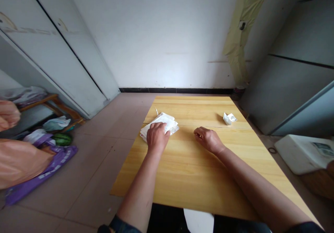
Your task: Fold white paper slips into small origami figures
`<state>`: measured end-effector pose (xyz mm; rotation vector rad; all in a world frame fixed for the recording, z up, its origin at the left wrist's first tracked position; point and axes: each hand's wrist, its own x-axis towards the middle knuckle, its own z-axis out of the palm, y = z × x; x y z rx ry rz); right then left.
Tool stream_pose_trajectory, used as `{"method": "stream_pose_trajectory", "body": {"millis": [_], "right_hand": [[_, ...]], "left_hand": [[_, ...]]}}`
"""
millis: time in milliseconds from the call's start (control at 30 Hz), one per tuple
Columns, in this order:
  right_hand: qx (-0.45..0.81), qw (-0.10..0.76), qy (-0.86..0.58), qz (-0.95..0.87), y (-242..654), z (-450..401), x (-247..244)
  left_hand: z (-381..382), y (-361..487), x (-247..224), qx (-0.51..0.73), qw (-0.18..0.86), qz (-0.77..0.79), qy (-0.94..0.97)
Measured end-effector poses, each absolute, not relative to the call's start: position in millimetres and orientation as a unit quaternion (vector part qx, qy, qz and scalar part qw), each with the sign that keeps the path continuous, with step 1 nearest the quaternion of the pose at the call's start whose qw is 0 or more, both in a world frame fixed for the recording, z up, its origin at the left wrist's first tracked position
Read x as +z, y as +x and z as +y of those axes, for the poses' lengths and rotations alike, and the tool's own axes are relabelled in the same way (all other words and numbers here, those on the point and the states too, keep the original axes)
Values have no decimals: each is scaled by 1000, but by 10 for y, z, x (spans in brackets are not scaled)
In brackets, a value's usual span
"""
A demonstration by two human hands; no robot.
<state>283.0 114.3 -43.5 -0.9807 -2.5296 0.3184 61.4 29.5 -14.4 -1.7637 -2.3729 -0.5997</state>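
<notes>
My left hand (157,139) is on a stack of white papers (169,122) at the table's left side, its fingers curled over the near part of the stack. The sheets lie unevenly, with edges sticking out at several angles. To the right, my right hand (208,140) rests on the wooden table (188,173) with its fingers curled in. Whatever they might hold is hidden. A small folded piece of white paper (227,119) stands near the table's far right. Just beyond the stack is a thin white pen-like item (156,111).
On the floor at left lie a purple bag (47,172), an orange bag (23,161) and a watermelon (62,139), beside a low wooden rack (56,102). A white foam box (300,153) is right of the table. A white wall (169,34) rises behind.
</notes>
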Motion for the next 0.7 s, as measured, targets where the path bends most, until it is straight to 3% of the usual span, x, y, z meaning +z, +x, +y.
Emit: {"method": "stream_pose_trajectory", "body": {"millis": [200,700], "right_hand": [[126,172,-355,-910,2633,1069,-462],[110,229,-330,-909,2663,1080,-738]], "left_hand": [[282,395,-224,-95,25,-832,-545],[193,446,-329,-207,46,-808,-550]]}}
